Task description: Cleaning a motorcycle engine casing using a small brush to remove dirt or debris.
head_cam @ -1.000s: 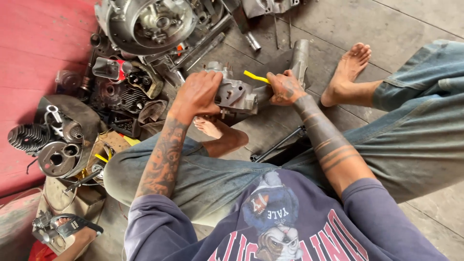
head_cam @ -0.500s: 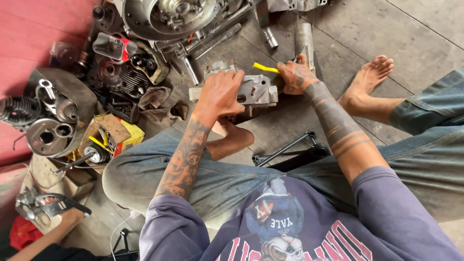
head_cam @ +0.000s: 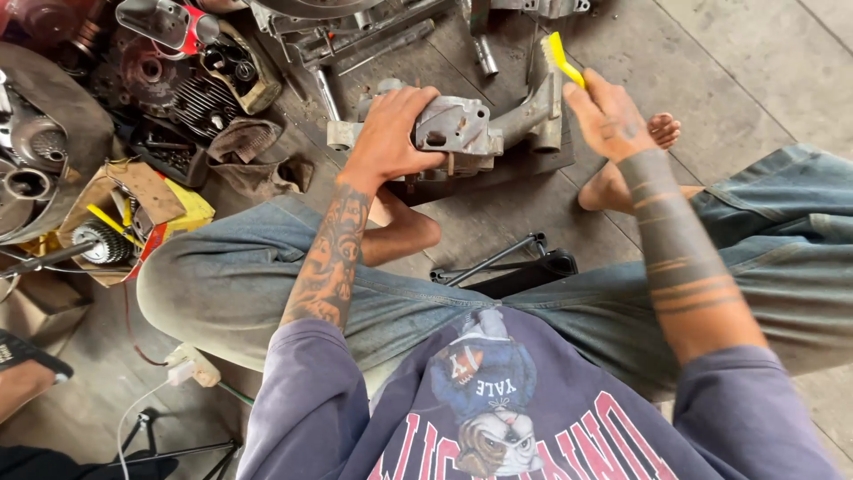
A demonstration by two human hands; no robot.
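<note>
Left hand (head_cam: 391,133) clamps down on the top of a grey cast metal engine casing (head_cam: 462,129) sitting on the concrete floor (head_cam: 711,80); right hand (head_cam: 609,111) at its 3 o'clock grips a yellow-handled tool (head_cam: 562,55), tip near the casing's arm. Pile of engine parts (head_cam: 178,80) at 9–11 o'clock, open cardboard box (head_cam: 133,213) with a gear at 8, black metal stand (head_cam: 506,267) at 6 between the knees.
</note>
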